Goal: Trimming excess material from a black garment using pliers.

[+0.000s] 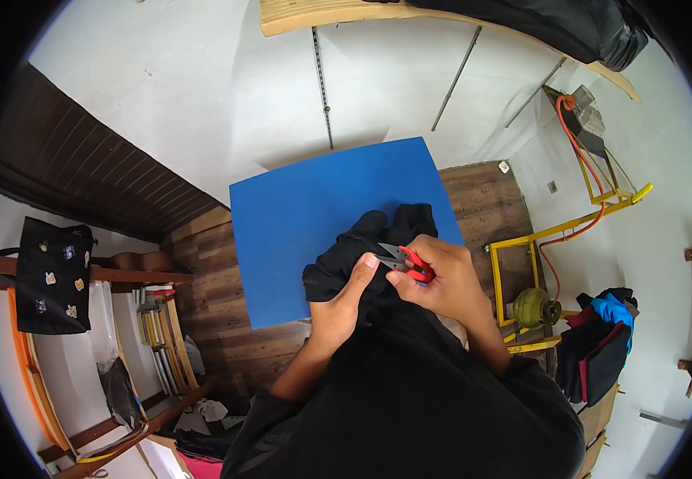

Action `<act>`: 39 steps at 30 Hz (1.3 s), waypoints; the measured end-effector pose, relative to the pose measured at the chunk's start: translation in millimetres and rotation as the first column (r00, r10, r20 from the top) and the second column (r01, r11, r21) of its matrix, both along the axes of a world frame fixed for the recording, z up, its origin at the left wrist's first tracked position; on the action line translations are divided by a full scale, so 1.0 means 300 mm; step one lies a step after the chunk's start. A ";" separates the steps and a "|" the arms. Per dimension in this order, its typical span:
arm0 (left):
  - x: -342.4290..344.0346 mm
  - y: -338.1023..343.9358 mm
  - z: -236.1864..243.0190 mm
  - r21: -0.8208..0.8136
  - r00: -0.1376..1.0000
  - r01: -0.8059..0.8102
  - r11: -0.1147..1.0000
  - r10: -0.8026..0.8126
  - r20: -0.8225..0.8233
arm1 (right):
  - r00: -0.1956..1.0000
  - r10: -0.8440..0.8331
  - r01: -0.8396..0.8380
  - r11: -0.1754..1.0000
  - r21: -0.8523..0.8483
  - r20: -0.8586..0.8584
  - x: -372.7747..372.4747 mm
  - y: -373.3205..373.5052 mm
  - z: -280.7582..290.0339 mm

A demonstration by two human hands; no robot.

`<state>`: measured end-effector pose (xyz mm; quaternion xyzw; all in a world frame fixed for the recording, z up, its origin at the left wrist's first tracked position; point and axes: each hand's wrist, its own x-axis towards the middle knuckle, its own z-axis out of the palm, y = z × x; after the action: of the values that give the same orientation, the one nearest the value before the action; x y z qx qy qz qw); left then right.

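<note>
A bunched black garment [338, 259] lies over the near part of a blue tabletop [306, 195]. My left hand [336, 313] is closed on the cloth, its thumb pressed on top near the blades. In my right hand [454, 279] is a pair of small thread snips [419, 265] with red handles and grey blades. The blades point left and rest at the cloth, close to my left thumb. Whether they touch a thread is too small to tell. My right fingers wrap round the handles and are partly hidden behind them.
A shelf with books [158, 335] and a hanging black bag [55, 275] stand left. To the right are a yellow metal frame [514, 243], a green gas cylinder [533, 306] with an orange hose, and piled clothes [597, 347]. A wooden wall shelf [298, 16] hangs beyond the table.
</note>
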<state>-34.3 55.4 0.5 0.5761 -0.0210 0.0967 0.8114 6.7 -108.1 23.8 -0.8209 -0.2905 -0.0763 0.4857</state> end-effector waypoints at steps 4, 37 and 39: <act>-0.014 -0.013 -0.012 -0.004 1.000 0.001 1.000 0.000 0.023 | 1.000 -0.006 0.006 1.000 -0.008 0.019 -0.013 0.003 -0.009; 0.152 -0.140 0.051 -0.213 0.910 0.157 0.964 -0.225 -0.348 | 0.955 -0.197 0.264 0.907 0.328 -0.222 0.151 -0.192 -0.015; 0.198 -0.106 0.004 0.167 0.793 0.500 0.850 -0.371 -0.483 | 0.938 -0.230 0.331 0.820 0.468 -0.260 0.188 -0.227 -0.012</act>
<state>25.1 23.5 1.7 0.6729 0.0125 -0.2293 0.7032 63.2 -176.2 20.3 -0.7022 -0.0877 -0.1411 0.6923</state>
